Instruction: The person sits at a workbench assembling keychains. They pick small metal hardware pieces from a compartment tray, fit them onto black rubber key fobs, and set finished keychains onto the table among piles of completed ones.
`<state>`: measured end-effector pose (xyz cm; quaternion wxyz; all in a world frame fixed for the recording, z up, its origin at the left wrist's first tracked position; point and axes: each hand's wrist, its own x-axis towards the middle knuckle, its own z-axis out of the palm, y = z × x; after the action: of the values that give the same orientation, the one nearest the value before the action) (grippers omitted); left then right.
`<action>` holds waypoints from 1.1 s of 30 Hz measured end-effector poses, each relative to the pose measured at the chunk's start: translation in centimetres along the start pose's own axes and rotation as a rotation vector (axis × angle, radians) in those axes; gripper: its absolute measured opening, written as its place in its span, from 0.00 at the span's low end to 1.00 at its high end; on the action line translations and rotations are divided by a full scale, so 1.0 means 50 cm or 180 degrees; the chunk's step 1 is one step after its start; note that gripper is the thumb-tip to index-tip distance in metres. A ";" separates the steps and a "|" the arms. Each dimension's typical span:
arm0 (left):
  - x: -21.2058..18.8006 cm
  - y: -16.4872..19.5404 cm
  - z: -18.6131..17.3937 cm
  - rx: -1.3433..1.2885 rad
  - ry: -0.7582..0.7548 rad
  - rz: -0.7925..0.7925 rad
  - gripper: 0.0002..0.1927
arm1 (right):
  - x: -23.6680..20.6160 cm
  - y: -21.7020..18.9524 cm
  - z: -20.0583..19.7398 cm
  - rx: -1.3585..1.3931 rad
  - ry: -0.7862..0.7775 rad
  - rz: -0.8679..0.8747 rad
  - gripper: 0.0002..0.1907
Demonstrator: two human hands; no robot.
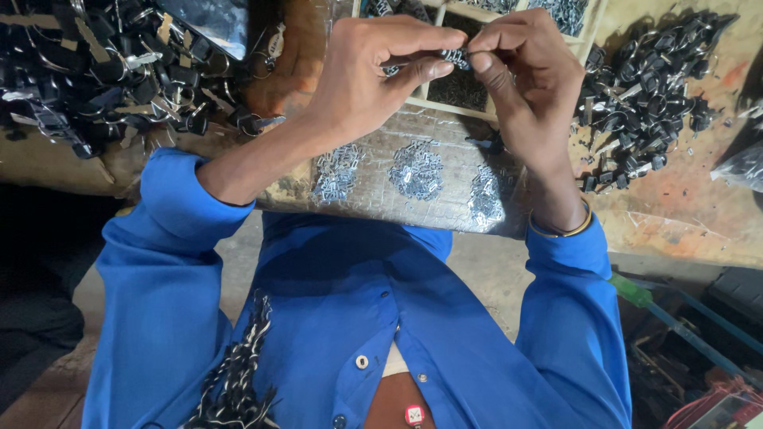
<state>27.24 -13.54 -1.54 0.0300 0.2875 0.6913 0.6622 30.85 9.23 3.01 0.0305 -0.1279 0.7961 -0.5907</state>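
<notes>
My left hand [362, 75] and my right hand [524, 75] meet above the workbench, fingertips pinched together on one small dark metal part [455, 57]. Both arms wear blue sleeves, and a thin bangle [560, 232] circles my right wrist. Directly below the hands, three small heaps of shiny metal clips [416, 171] lie on a grey metal plate [381, 202]. Behind the hands stands a wooden tray [445, 105] divided into compartments that hold more small metal pieces.
A big heap of black parts with metal rings [111, 67] fills the left of the bench. Another pile of black parts [648, 91] lies at the right on the worn orange surface [683, 206]. A green-handled tool [636, 292] and boxes sit at the lower right.
</notes>
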 end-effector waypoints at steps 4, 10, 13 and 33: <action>-0.002 -0.003 0.003 -0.0114 0.0056 -0.0036 0.13 | 0.002 -0.008 0.000 0.0092 -0.0031 0.0045 0.04; -0.004 -0.002 0.003 -0.0058 0.0107 -0.0017 0.12 | 0.004 -0.025 0.010 -0.0402 -0.0013 -0.0210 0.04; -0.005 0.000 0.003 0.0011 0.0129 -0.0024 0.12 | 0.003 -0.031 0.016 -0.0811 0.0015 -0.0389 0.04; -0.010 -0.012 0.008 0.0325 0.0205 0.0306 0.12 | 0.007 -0.045 0.009 -0.0591 -0.0125 -0.0099 0.05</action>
<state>27.61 -13.38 -2.30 -0.0388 0.3001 0.7102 0.6356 30.97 8.14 5.03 0.0250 -0.1541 0.8446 -0.5121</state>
